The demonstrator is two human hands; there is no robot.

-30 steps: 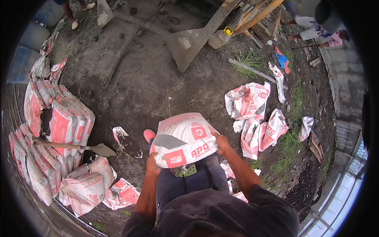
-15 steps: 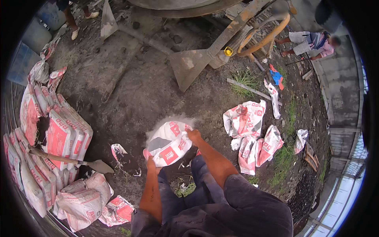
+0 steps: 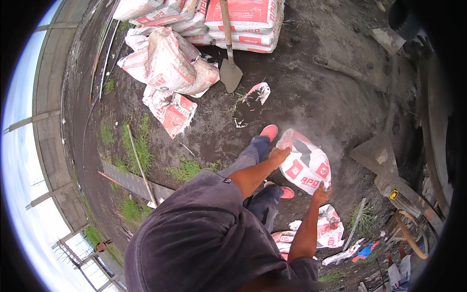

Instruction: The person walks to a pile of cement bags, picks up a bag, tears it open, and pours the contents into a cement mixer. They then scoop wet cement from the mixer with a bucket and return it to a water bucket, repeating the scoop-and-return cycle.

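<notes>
I hold a white and red paper cement sack (image 3: 317, 156) over the dirt in front of my legs. My left hand (image 3: 280, 155) is closed on its near left edge. Closed on the lower right edge is my right hand (image 3: 321, 194). The sack looks light and slack, with a grey patch showing on its upper side. Pale dust hangs around its far edge. How my fingertips sit under the paper is hidden.
A shovel (image 3: 230, 75) leans on stacked full sacks (image 3: 242, 15). Crumpled empty sacks (image 3: 168, 63) lie left of it, others (image 3: 331, 226) beyond my right arm. A plank (image 3: 131, 175) lies left; a steel machine frame (image 3: 379, 153) stands right, with a person (image 3: 401, 272) at lower right.
My view and body have swung left, so the sack stack now shows at the top and the machine at the right. Both hands still grip the sack.
</notes>
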